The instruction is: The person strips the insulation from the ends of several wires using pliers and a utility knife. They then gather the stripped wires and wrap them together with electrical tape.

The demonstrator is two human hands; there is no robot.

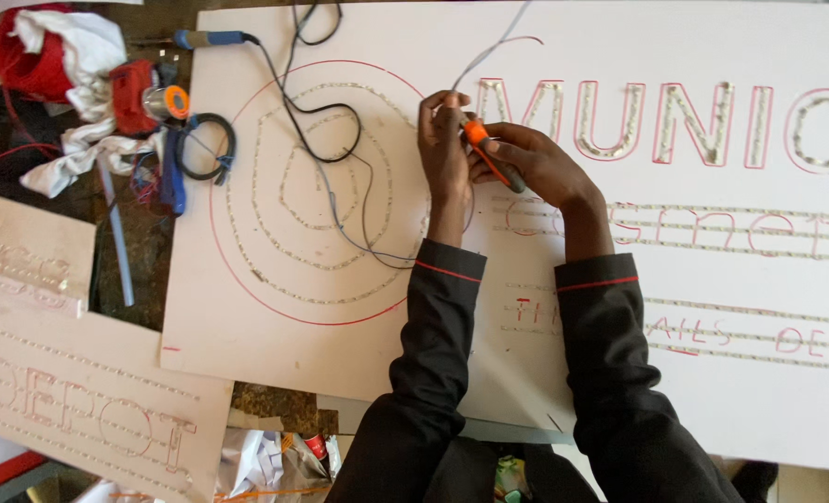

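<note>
1. Right now the tool (491, 156), orange w/ a dark handle, sits betw. both hands over the white board (675, 391), just left of the big outlined letters (657, 121).
2. Right hand (536, 163) is wrapped round the tool's handle, fingers closed on it; tip end points up-left toward the other hand, prob. so the working end meets the wire.
3. Left hand (444, 140) pinches a thin grey wire (494, 51) betw. fingertips right at the tool's tip. Looks like it's holding the wire taut & steady for the tool; exact contact pt is too small to tell.
4. Wire runs up & off the top edge; other dark cables (326, 154) loop down across the ring pattern (317, 191) left of the hands.
5. Both forearms in dark sleeves w/ red trim rest on the board, likely for bracing.
6. Rows of small dotted strips fill the letters & rings, red pen outlines around them.
7. Far left, off the board: a blue-handled iron (208, 38), a red-orange device (144, 93), rags (70, 56), well apart from the hands.
8. Lower left: 2 smaller boards (70, 373) w/ dotted lettering.
</note>
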